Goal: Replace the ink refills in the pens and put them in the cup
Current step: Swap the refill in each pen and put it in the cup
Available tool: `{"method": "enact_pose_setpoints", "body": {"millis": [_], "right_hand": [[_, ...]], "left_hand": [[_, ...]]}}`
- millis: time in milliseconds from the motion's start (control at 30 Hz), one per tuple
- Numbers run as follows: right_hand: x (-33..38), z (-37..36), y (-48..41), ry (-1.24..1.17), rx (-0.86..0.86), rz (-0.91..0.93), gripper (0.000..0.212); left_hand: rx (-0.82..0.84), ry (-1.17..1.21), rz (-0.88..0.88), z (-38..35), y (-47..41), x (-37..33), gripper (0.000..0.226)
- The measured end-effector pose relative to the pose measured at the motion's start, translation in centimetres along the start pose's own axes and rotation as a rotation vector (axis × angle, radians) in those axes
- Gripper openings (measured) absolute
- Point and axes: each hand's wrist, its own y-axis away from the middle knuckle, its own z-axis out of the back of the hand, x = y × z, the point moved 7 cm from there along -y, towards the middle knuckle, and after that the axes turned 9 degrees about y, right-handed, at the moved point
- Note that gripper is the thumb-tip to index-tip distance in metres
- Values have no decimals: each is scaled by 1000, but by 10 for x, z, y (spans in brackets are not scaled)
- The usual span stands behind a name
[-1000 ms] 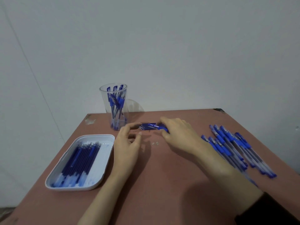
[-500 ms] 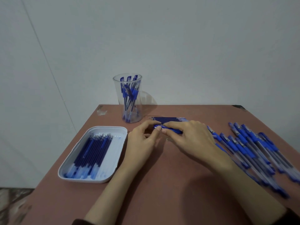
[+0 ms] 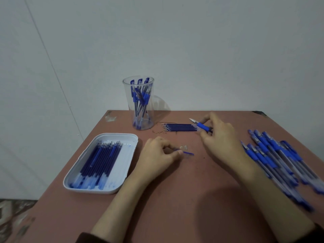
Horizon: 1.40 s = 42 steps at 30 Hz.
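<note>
My right hand (image 3: 220, 137) grips a blue pen (image 3: 201, 126) by its grip section, tip pointing left, just above the table. My left hand (image 3: 157, 156) pinches a thin blue piece (image 3: 187, 153) that lies on the table; whether it is a refill or a barrel I cannot tell. A row of several used refills (image 3: 180, 128) lies between the hands and the clear cup (image 3: 139, 102), which holds several blue pens. New refills (image 3: 101, 158) fill the white tray (image 3: 129, 139) at left. A heap of blue pens (image 3: 280, 160) lies at right.
The brown table (image 3: 175, 199) stands against a white wall; its left edge drops to a patterned floor. A few small scraps (image 3: 184, 146) lie near my left hand.
The hands have pulled apart: my right hand moved back and right with the pen's front part, while my left hand drew toward me holding the thin blue piece.
</note>
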Motion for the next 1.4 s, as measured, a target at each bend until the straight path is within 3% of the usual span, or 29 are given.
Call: {"method": "enact_pose_setpoints", "body": {"millis": [100, 200, 333, 433, 533, 633, 767, 1100, 1267, 1400], "right_hand": [[-1, 3, 0, -223, -47, -64, 8], [0, -2, 2, -421, -16, -109, 7], [11, -18, 8, -666, 218, -134, 11], [24, -30, 17, -841, 444, -220, 28], [35, -41, 28, -903, 608, -303, 52], [42, -45, 34, -978, 671, -333, 51], [49, -37, 32, -1033, 580, -251, 49], [52, -24, 30, -846, 277, -69, 44], [59, -48, 40, -1258, 658, -300, 36], [69, -50, 45, -1476, 827, -297, 30]], "left_hand": [[123, -94, -5, -10, 4, -2, 15], [120, -76, -8, -10, 4, -2, 16], [-25, 421, 34, 4, 2, -9, 21], [78, 830, 91, -1, 1, -9, 29], [119, 974, 117, -5, 0, -7, 31], [96, 1058, 147, -5, 1, -8, 25], [53, 1097, 124, 0, 0, -11, 25], [-59, 1112, 134, 2, 2, -7, 16], [62, 1268, 198, -6, 0, -12, 30], [137, 1405, 200, -7, 2, -17, 27]]}}
